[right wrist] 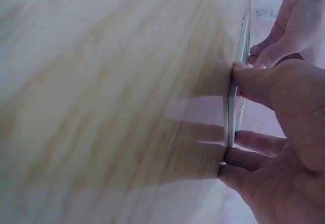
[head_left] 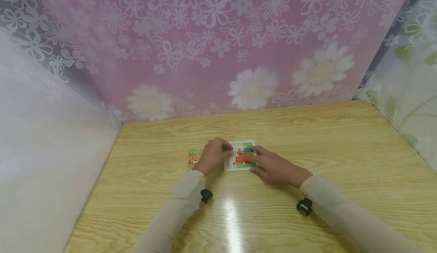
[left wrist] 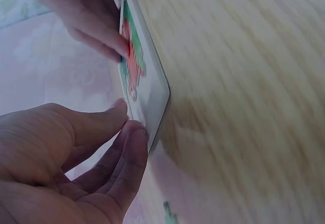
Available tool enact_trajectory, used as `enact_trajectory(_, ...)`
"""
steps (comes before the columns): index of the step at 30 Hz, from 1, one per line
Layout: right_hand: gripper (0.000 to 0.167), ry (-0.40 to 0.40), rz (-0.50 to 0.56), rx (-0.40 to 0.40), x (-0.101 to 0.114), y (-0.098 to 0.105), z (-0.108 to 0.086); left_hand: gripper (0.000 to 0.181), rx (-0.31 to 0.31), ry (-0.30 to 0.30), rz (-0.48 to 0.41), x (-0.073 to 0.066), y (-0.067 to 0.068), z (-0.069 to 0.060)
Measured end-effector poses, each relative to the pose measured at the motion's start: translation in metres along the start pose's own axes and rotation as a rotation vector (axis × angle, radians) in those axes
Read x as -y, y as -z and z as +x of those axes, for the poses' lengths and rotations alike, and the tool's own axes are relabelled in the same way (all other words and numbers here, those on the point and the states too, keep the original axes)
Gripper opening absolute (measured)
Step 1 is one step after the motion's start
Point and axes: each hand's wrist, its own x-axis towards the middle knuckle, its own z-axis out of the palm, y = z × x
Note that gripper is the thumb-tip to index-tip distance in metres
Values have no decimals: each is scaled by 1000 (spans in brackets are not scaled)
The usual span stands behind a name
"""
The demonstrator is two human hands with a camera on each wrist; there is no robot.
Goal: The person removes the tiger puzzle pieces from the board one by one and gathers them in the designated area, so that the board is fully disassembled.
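A white-bordered puzzle board (head_left: 229,167) lies flat on the table, with a partly filled picture of an orange tiger (head_left: 241,157) on green. At its left edge, my left hand (head_left: 212,155) brings thumb and fingertips together and pinches what looks like a small puzzle piece, mostly hidden by the fingers. My right hand (head_left: 274,165) lies across the right side of the board; its index finger reaches onto the tiger. In the right wrist view the right thumb (right wrist: 256,82) and other fingers touch the board's edge, spread apart and nearly straight.
Loose puzzle pieces (head_left: 192,158) with orange and green print lie left of the board, partly covered by the left hand. A small green piece (left wrist: 169,214) shows in the left wrist view. The wooden table (head_left: 153,215) meets a flowered pink cloth (head_left: 191,74) at the back.
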Motion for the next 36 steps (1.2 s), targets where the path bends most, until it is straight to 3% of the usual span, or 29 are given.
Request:
enact_trajectory(14, 38, -2, 27, 7, -1, 2, 0, 12, 31, 16, -14, -7, -9, 6)
enact_trajectory(36, 35, 11, -33, -4, 1, 1, 1, 10, -8, 29, 16, -6, -14, 7)
